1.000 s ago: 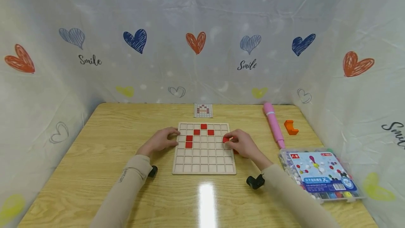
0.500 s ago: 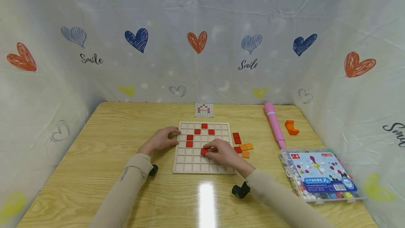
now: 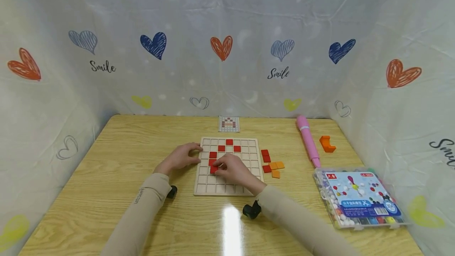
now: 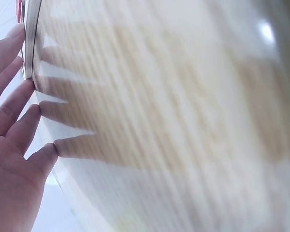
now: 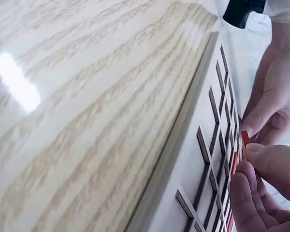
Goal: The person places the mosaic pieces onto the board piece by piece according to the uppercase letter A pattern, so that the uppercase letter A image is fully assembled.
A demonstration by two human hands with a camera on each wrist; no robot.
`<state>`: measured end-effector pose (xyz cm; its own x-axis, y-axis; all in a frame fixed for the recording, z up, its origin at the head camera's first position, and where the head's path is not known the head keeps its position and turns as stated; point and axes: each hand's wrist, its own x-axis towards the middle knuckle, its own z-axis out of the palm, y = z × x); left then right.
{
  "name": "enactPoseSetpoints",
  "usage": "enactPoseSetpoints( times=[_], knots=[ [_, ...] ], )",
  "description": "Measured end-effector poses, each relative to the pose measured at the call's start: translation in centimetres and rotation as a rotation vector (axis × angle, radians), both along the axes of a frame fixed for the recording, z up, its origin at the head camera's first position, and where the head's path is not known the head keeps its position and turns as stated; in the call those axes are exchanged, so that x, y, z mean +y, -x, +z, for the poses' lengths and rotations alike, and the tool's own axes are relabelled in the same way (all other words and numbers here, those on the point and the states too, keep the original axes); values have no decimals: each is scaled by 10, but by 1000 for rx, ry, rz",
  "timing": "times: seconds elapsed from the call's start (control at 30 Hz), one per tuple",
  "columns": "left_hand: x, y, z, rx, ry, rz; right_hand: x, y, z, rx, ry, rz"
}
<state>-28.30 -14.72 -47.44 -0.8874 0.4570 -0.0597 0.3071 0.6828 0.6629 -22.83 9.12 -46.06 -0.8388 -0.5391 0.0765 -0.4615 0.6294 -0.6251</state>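
Note:
A wooden grid board [image 3: 207, 189] lies flat on the table. In the head view my right hand [image 3: 234, 168] is over its left half and pinches a small red square tile [image 3: 213, 170] between thumb and fingertips, just below a column of red tiles. The right wrist view shows this pinched tile [image 5: 245, 137] tilted, its edge near the grid. Several red tiles [image 3: 229, 142] sit in upper cells of the board. My left hand [image 3: 179, 156] touches the board's left edge; in the left wrist view its fingers [image 4: 24, 128] are extended toward that edge.
Right of the board lie loose red tiles [image 3: 265, 155] and orange tiles [image 3: 277, 165]. Behind it is a small pattern card [image 3: 229, 124]. Farther right are a pink pen-shaped tube [image 3: 308, 139], an orange bracket-shaped piece [image 3: 327, 144] and a clear plastic box [image 3: 359, 196] of coloured balls.
My right hand has carried the red tile from the board's right edge leftward across the grid to just below the red column. My left hand has stayed in place.

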Motion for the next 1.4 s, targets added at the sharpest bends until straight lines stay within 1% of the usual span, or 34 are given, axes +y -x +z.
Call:
enactPoseSetpoints(
  times=[0.27, 0.43, 0.57, 0.77, 0.97, 1.23, 1.4],
  knots=[
    [0, -1, 0, 7, -3, -6, -7, 2, -3, -18, -66, -35],
    [0, 0, 1, 7, 1, -6, -10, 2, -2, -20, -48, -39],
    [1, 1, 1, 6, 3, -4, -12, 1, -2, 1, -35, -41],
    [1, 0, -1, -13, 3, -6, -14, 0, -7, 33, -54, -46],
    [-1, -1, -1, -10, 7, -4, -16, -1, -9, 59, -51, -53],
    [0, 1, 0, -7, 10, -6, -17, -1, -10, 78, -60, -60],
    [0, 1, 0, -3, 9, -11, -18, -1, -9, 74, -57, -75]
  ],
)
